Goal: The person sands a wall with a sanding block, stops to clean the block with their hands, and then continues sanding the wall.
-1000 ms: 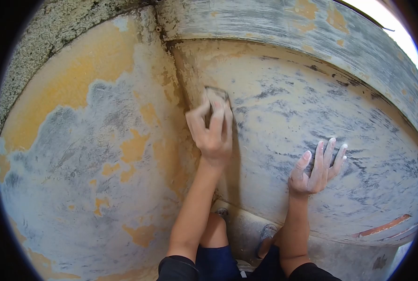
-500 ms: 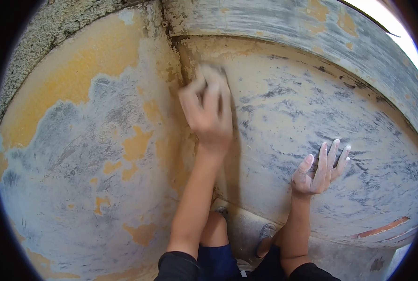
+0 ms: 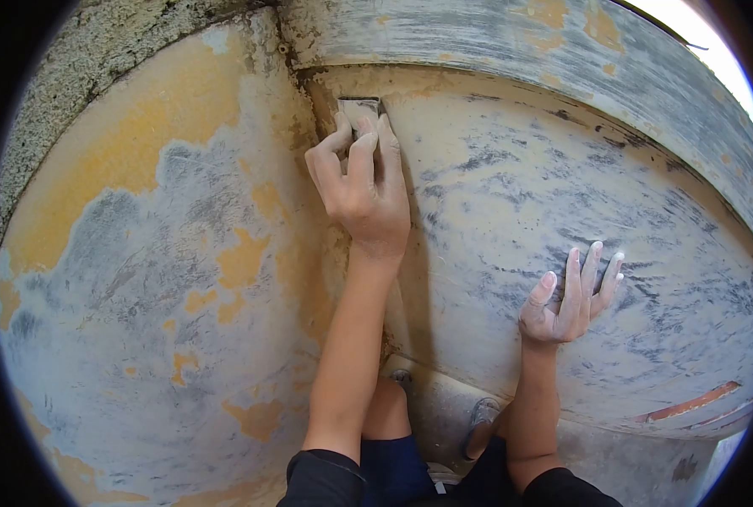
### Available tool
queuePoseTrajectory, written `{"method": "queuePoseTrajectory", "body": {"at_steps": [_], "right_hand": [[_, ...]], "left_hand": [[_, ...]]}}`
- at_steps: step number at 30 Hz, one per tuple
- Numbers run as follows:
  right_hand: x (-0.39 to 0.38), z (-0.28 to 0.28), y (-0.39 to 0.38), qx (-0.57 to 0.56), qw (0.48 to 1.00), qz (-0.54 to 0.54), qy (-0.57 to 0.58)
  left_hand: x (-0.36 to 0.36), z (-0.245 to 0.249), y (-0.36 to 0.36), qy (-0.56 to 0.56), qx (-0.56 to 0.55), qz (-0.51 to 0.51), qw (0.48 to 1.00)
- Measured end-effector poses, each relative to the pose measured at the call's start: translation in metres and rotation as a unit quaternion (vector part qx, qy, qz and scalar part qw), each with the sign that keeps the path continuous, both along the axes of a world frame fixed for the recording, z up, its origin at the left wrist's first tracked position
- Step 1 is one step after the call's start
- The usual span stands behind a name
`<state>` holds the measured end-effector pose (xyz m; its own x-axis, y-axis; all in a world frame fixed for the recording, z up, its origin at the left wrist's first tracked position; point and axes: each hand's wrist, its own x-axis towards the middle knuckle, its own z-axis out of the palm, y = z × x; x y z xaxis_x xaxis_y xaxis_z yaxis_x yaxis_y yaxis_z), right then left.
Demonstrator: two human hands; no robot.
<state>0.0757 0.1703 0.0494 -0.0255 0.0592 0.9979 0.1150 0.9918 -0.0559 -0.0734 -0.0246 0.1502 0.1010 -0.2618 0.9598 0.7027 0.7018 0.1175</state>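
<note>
My left hand [image 3: 358, 182] is closed, its dusty fingers bent around a folded piece of sandpaper [image 3: 360, 107], a small greyish pad with a dark edge. It presses against the panel near the inner corner, just below the ledge. My right hand [image 3: 567, 297], fingers spread and tips coated in white powder, is at the curved panel [image 3: 494, 220] with nothing in it. That panel is pale beige with dark streaks.
On the left, a panel [image 3: 173, 279] has patches of yellow and grey paint. A scuffed grey ledge [image 3: 478, 42] curves across the top. Rough stone [image 3: 72, 93] borders the upper left. My feet and knee show below, and reddish stripes [image 3: 689, 402] mark the lower right.
My left hand, blurred before, has shifted slightly left and now shows sharply with the sandpaper. My right hand keeps nearly the same place and pose. The view has tilted a little.
</note>
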Motion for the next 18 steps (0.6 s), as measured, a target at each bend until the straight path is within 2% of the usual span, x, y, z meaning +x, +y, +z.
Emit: {"method": "queuePoseTrajectory", "body": {"at_steps": [2,7,9,11,13,16,18], "right_hand": [[-0.001,0.002,0.0,0.001,1.0,0.0,0.005],[-0.001,0.0,0.0,-0.006,1.0,0.011,-0.003],[0.0,0.0,0.0,-0.006,1.0,0.01,-0.004],[-0.001,0.0,-0.001,-0.011,1.0,0.007,-0.005],[0.0,0.001,0.0,-0.005,1.0,0.009,-0.003],[0.0,0.001,0.0,-0.005,1.0,0.003,-0.006],[-0.001,0.002,-0.001,-0.007,1.0,0.002,-0.002]], "left_hand": [[0.002,-0.002,0.002,0.009,0.005,0.019,1.0],[0.029,-0.085,0.013,-0.058,-0.015,-0.027,0.998],[0.025,-0.07,0.011,-0.035,-0.016,-0.037,0.999],[0.014,-0.033,0.006,-0.012,-0.021,-0.049,0.999],[0.004,0.006,-0.001,0.03,-0.045,0.001,0.999],[0.005,0.0,0.002,0.021,-0.027,-0.008,0.999],[0.014,-0.04,0.014,0.004,-0.015,-0.03,0.999]]}}
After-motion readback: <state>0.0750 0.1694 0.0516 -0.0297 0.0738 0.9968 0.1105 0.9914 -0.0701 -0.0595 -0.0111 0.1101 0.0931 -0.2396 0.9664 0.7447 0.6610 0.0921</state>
